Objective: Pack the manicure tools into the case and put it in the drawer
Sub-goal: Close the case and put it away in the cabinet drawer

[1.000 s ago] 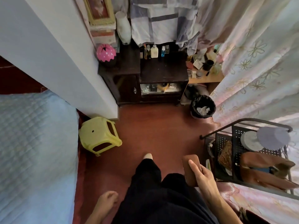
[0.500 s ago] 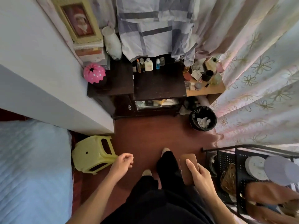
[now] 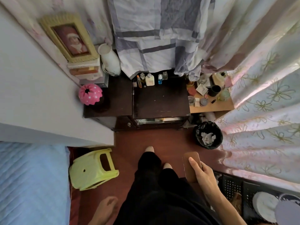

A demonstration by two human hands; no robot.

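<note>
A narrow bedroom with a red floor is lying below the camera, a bed running along at eight o'clock and a flowered curtain hanging at three. Nearest, at five o'clock, the right hand is gripping the closed brown case, carrying it above the floor; the packing is judged done, since the case is shut. The left hand is swinging at six o'clock, blurred, so I cannot tell whether it is open or closed. Farther on, at two o'clock, a black bin is holding crumpled paper. Farthest, at twelve, the dark cabinet is showing a drawer slightly open, its contents unclear; stowing the case is remaining.
</note>
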